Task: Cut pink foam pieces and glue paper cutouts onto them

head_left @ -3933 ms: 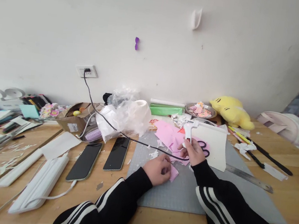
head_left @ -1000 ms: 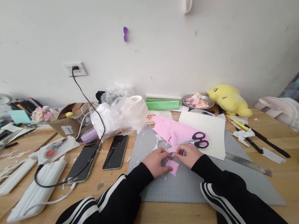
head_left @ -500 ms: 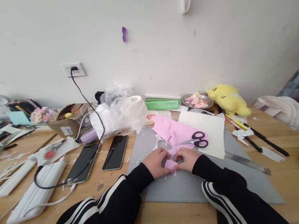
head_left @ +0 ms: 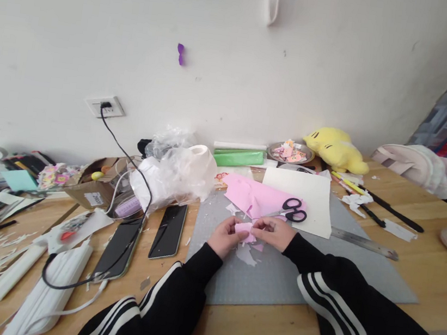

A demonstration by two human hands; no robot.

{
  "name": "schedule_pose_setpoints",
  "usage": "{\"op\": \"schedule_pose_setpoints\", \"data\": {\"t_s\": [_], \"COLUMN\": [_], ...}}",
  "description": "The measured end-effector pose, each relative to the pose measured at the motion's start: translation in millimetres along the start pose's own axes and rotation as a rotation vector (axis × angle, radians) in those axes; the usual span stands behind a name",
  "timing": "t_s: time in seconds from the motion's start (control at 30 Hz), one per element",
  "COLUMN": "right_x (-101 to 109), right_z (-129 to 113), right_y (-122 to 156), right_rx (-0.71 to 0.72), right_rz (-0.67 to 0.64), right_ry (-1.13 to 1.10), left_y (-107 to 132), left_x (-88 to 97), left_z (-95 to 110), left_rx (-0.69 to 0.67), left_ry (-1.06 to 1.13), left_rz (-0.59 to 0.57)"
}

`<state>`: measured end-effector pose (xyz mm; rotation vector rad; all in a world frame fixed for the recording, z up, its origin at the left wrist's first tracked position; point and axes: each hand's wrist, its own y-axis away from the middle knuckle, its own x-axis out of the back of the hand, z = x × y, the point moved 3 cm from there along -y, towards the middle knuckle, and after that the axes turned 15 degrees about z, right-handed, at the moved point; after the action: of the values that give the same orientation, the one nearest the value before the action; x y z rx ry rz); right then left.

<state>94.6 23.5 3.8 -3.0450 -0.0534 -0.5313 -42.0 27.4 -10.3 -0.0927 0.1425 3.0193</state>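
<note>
My left hand (head_left: 223, 238) and my right hand (head_left: 273, 232) meet over the grey cutting mat (head_left: 295, 276), and both pinch a small pink paper piece (head_left: 245, 230) held a little above it. Pale paper scraps (head_left: 247, 254) lie on the mat just under the hands. Black-handled scissors (head_left: 292, 210) rest on pink paper sheets (head_left: 250, 196) right behind my hands, beside a cream card sheet (head_left: 309, 201).
Two phones (head_left: 168, 230) lie left of the mat, with a black cable (head_left: 131, 177) running to a wall socket. A plastic bag pile (head_left: 173, 174), a green roll (head_left: 239, 157), a yellow plush (head_left: 335, 148), a steel ruler (head_left: 364, 243) and pens surround the mat.
The white glue gun that my right hand held has gone from view and its cable lies at the left. Both hands have lifted the pink piece off the mat.
</note>
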Motion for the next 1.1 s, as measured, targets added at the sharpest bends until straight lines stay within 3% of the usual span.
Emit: {"op": "schedule_pose_setpoints", "data": {"t_s": [0.13,0.4,0.67,0.97,1.1], "right_x": [-5.1,-5.9,-6.6,-3.5,-4.3], "right_z": [1.5,-1.2,3.9,-4.5,-5.8], "right_y": [0.4,4.3,0.4,3.8,4.4], "right_rx": [-0.001,0.076,0.013,0.109,0.098], "right_rz": [0.001,0.058,0.046,0.135,0.100], "right_ry": [-0.030,0.069,-0.001,0.132,0.083], "left_y": [-3.2,2.3,-1.5,2.3,1.3], "left_x": [2.8,-0.5,4.9,1.4,3.3], "left_z": [-0.3,4.9,5.0,9.3,8.1], "left_rx": [0.013,0.030,-0.017,-0.017,0.005], "left_ry": [0.049,0.005,-0.005,0.015,0.079], "left_rz": [0.052,0.038,0.098,0.072,0.065]}}
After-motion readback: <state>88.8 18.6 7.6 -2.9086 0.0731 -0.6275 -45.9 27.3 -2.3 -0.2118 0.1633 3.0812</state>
